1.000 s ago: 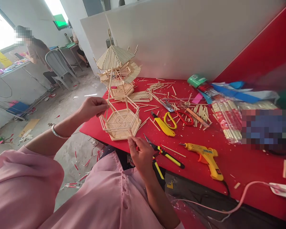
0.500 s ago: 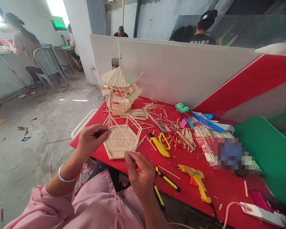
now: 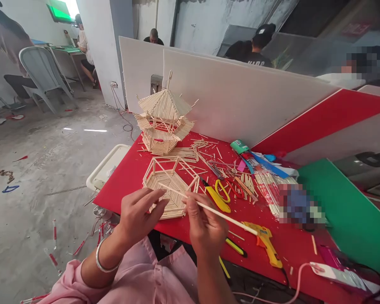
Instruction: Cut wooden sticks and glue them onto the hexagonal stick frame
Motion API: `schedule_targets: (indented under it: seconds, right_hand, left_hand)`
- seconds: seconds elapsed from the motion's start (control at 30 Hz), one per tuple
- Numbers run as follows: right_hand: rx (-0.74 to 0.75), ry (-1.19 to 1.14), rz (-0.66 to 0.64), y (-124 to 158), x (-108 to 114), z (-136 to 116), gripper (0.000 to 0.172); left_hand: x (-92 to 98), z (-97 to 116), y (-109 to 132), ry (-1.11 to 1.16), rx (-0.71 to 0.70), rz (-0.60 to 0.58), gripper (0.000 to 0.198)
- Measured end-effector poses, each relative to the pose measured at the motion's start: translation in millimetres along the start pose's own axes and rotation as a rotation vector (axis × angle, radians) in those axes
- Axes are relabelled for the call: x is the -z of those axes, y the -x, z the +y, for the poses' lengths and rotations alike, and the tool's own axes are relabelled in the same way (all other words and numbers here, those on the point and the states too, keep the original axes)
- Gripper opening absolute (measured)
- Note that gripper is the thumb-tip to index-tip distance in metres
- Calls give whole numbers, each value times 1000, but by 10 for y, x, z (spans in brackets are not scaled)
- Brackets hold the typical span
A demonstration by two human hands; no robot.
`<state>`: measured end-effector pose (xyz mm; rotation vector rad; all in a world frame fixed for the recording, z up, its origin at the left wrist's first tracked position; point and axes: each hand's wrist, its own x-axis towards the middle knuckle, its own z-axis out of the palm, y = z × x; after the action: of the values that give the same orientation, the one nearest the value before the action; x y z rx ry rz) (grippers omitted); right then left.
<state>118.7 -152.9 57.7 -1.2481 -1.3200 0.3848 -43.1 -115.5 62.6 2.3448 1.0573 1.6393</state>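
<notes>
A long pale wooden stick is pinched in my right hand, slanting from the half-built hexagonal frame toward the glue gun. Close to the stick's far end is my left hand, thumb and fingers apart, holding nothing. Beyond both hands lies the hexagonal stick base with short posts and rails; my hands partly cover its near side. Behind it stands a tiered stick pavilion with a pointed roof.
On the red table are loose sticks, yellow-handled scissors, a yellow cutter, a yellow glue gun and a power strip. White boards stand behind. People sit farther off.
The stick that stood upright in my left hand is now slanted in my right hand. My left hand has let go and moved right. The view has shifted slightly.
</notes>
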Motion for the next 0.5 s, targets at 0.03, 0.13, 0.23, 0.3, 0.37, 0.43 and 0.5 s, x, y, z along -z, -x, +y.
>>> schedule_targets:
  seconds: [0.03,0.13,0.23,0.3,0.37,0.43,0.5]
  right_hand:
    - [-21,-15,24,30,5,18,15]
    - [-54,-53,68,109,20,56,14]
    - [-54,-69,47,142,30,56,17]
    - [-26,-52,33,148,36,44,19]
    - [26,-12,37,161,42,34,20]
    - [81,23,38,195,52,37,21]
    - [122,26,48,251,70,57,21]
  left_hand:
    - [25,1,16,20,26,24,13]
    - [81,2,63,41,73,69,11]
    - [99,9,91,50,88,86,12]
    - [96,36,96,64,96,87,11]
    - [78,89,99,111,104,57,9]
    - [39,161,115,184,119,-9,7]
    - [-23,238,150,256,135,-85,6]
